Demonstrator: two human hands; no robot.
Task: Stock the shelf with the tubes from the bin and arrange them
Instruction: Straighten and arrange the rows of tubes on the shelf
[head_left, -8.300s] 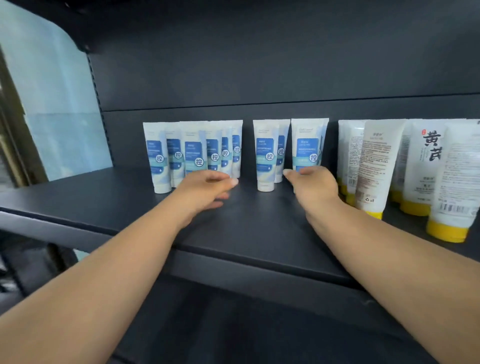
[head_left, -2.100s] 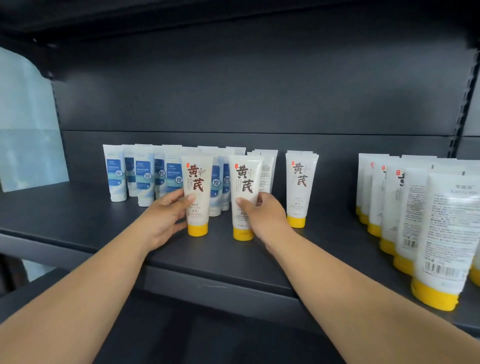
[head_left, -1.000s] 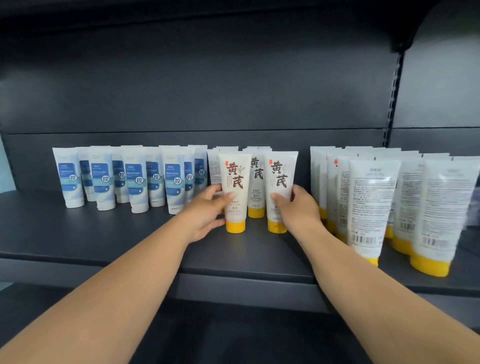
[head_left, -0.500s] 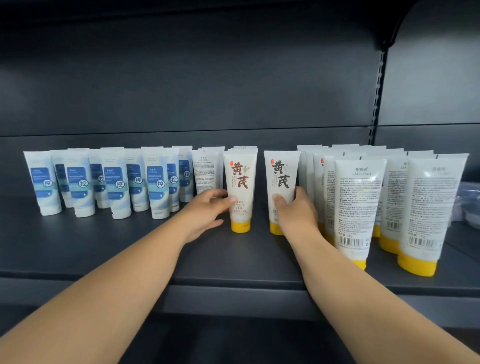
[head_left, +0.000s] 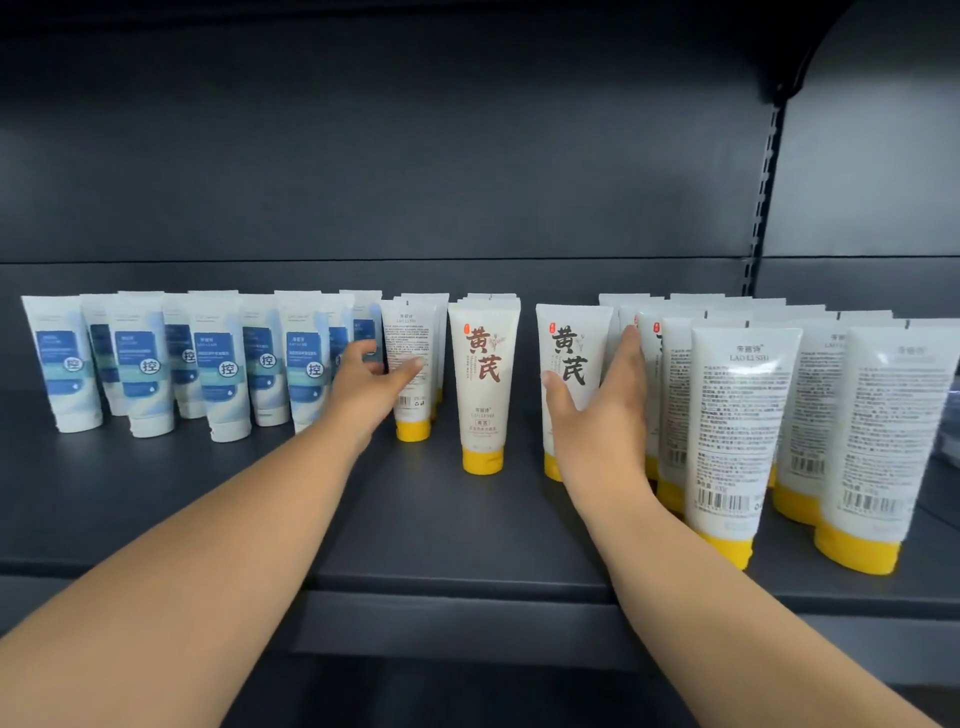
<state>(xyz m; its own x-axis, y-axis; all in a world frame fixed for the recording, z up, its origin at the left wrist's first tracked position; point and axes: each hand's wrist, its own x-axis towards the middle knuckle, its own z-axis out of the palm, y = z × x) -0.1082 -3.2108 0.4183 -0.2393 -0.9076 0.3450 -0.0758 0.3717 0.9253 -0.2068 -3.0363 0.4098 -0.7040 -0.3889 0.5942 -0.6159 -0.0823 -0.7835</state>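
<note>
White tubes with yellow caps stand on the dark shelf (head_left: 467, 525). One front-facing tube (head_left: 484, 374) stands alone in the middle. My right hand (head_left: 602, 415) holds the front-facing tube (head_left: 571, 338) to its right, thumb on the front and straight fingers along its right side, against the big yellow-capped group (head_left: 743, 415). My left hand (head_left: 371, 382) reaches with straight fingers to a back-facing tube (head_left: 413, 338) left of the middle one; its fingertips touch the label. Small blue-and-white tubes (head_left: 218, 364) fill the left part.
The shelf's back panel (head_left: 467, 182) is close behind the rows. A slotted upright (head_left: 763, 208) divides the bay at the right. A bare strip of shelf runs along the front edge, before the blue tubes and the middle tubes.
My left hand left the middle front-facing tube and moved left to the back-facing tube. My right hand's fingers have straightened on its tube, and the gap between the two front tubes has widened.
</note>
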